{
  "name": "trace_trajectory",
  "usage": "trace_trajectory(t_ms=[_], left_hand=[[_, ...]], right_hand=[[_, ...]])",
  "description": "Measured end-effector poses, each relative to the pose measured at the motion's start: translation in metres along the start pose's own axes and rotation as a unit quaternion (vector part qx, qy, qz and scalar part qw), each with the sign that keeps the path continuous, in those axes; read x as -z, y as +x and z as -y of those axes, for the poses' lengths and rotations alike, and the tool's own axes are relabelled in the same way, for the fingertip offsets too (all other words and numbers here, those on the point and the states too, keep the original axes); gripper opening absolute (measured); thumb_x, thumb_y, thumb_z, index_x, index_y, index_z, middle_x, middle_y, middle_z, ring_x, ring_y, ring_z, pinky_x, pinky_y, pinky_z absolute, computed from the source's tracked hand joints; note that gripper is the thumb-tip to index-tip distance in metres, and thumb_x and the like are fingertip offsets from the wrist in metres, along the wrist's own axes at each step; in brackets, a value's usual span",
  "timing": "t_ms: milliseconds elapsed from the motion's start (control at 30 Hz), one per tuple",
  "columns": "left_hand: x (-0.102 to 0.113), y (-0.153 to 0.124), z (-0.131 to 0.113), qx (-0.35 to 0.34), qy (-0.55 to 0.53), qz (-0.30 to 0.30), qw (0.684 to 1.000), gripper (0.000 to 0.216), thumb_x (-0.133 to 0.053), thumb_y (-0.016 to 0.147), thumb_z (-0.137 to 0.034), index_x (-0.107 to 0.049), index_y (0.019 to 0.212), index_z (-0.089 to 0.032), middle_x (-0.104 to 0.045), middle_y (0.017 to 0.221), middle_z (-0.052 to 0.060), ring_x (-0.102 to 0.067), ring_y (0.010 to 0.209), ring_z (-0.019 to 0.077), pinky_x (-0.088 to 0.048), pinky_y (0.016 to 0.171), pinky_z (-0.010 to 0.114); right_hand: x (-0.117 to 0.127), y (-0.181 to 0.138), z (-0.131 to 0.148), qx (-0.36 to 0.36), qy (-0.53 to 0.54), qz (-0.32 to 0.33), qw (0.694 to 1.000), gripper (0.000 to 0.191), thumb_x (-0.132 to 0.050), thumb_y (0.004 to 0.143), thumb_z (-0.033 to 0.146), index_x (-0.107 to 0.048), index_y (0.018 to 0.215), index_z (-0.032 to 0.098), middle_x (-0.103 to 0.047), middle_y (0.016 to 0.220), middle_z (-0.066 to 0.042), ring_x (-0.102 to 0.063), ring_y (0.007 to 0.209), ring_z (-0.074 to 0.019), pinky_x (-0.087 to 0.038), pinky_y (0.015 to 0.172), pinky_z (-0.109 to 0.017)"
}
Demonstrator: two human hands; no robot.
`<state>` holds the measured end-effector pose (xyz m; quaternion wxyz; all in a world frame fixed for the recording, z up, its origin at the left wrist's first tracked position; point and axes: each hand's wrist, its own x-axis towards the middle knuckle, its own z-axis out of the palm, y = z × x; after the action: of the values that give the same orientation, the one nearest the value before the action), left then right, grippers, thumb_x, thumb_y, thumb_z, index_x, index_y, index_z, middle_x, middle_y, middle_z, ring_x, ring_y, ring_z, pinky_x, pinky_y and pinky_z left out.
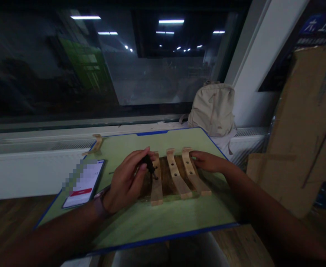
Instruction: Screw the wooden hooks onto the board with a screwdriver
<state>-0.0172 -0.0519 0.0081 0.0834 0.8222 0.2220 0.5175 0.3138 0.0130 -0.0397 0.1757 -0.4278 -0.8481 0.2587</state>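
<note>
Tool (pixel 147 161), black-handled, wooden slats (pixel 174 169), curved, holed

Office-like room, dark window (pixel 152 81) reflecting strip lights (pixel 171 21), white radiator (pixel 20 174), tall cardboard (pixel 305 122)

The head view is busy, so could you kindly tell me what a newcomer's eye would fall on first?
Most likely the three curved wooden pieces, side by side near the middle of the green tabletop. The left hand holds a black-handled tool at the leftmost piece, while the right hand is at the far end of the rightmost one. Next, perhaps, the lit phone at left and the pale backpack by the window.
</note>
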Motion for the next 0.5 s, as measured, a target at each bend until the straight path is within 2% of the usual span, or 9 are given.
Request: trace_trajectory(t_ms=[133, 200, 300, 400, 500], left_hand=[[0.0005, -0.0014, -0.0011, -0.019, -0.068, -0.011, 0.997, 0.048, -0.053, 0.093, -0.001, -0.058, 0.134, -0.026, -0.063, 0.126, 0.009, -0.064, 0.116, 0.0192, -0.055, 0.098, 0.036], [0.0012, -0.0001, -0.0006, -0.031, -0.058, -0.027, 0.997, 0.044, -0.062, 0.089, -0.002, -0.063, 0.126, -0.026, -0.060, 0.120, 0.007, -0.064, 0.108, 0.0175, -0.056, 0.092, 0.032], [0.0002, 0.0008, 0.0010, -0.014, -0.035, -0.058, 0.998, 0.043, -0.070, 0.085, -0.002, -0.068, 0.119, -0.028, -0.059, 0.106, 0.003, -0.063, 0.095, 0.0137, -0.056, 0.080, 0.025], [-0.0019, -0.0015, 0.0016, 0.023, -0.044, -0.048, 0.998, 0.046, -0.063, 0.091, -0.004, -0.064, 0.129, -0.030, -0.064, 0.106, 0.004, -0.065, 0.097, 0.0155, -0.057, 0.079, 0.027], [-0.0017, -0.0034, -0.0002, 0.032, -0.069, -0.021, 0.997, 0.052, -0.052, 0.097, -0.006, -0.053, 0.143, -0.031, -0.068, 0.117, 0.007, -0.066, 0.107, 0.0190, -0.057, 0.091, 0.035]], right_hand=[[-0.0004, -0.0004, 0.0007, -0.014, -0.012, -0.004, 1.000, 0.025, -0.051, 0.096, 0.022, -0.070, 0.111, 0.015, -0.075, 0.119, -0.014, -0.070, 0.110, -0.0293, -0.053, 0.099, -0.042], [-0.0008, -0.0007, 0.0008, -0.014, -0.026, -0.001, 1.000, 0.025, -0.050, 0.097, 0.022, -0.070, 0.110, 0.015, -0.075, 0.119, -0.015, -0.070, 0.110, -0.0287, -0.053, 0.098, -0.041], [-0.0014, -0.0013, 0.0022, -0.014, -0.044, 0.001, 0.999, 0.025, -0.048, 0.098, 0.020, -0.069, 0.110, 0.014, -0.074, 0.118, -0.016, -0.070, 0.110, -0.0280, -0.053, 0.098, -0.041], [-0.0012, -0.0019, 0.0054, -0.006, -0.045, 0.003, 0.999, 0.025, -0.047, 0.098, 0.021, -0.069, 0.109, 0.015, -0.074, 0.119, -0.015, -0.069, 0.111, -0.0275, -0.052, 0.100, -0.040], [-0.0002, -0.0022, 0.0079, -0.007, -0.043, 0.008, 0.999, 0.026, -0.046, 0.098, 0.022, -0.069, 0.107, 0.015, -0.075, 0.116, -0.016, -0.071, 0.107, -0.0282, -0.053, 0.098, -0.041]])
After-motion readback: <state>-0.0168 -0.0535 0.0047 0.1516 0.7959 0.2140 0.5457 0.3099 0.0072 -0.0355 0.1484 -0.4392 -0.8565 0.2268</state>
